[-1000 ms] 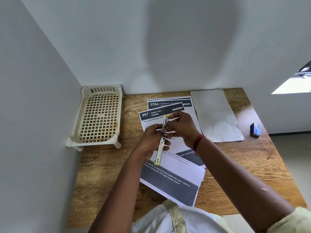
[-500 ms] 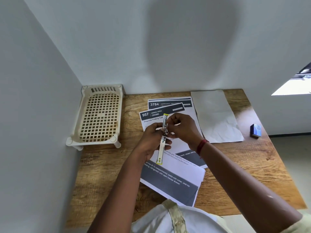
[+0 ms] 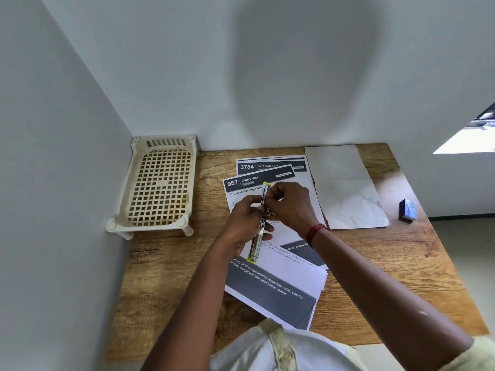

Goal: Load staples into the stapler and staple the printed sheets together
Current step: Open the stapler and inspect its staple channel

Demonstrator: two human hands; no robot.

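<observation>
Your left hand [image 3: 245, 223] grips the stapler [image 3: 259, 231] around its middle, holding it above the printed sheets [image 3: 278, 285] with its yellow-tipped ends pointing far and near. Your right hand [image 3: 290, 207], a red thread on its wrist, pinches at the far half of the stapler with closed fingertips; whether staples sit between them is too small to tell.

At far left, in the wall corner, a cream perforated plastic tray [image 3: 160, 183] stands on short legs, and nothing shows inside it.

Under your hands, the overlapping sheets lie fanned on the wooden table [image 3: 171, 277]. One header reads "957 DINING AREA" with "Organize Folding Table" below; the sheet behind reads "3784 ENTRANCE / BALCON…". Nearer you, white text on a grey band reads "tray (6-12 compartments), kettle with water, sink for".

Right of those, a blank, slightly crumpled sheet [image 3: 345, 188] lies touching their edge. Far right, well apart, a small blue box [image 3: 408, 209] rests on the table; its label is unreadable.
</observation>
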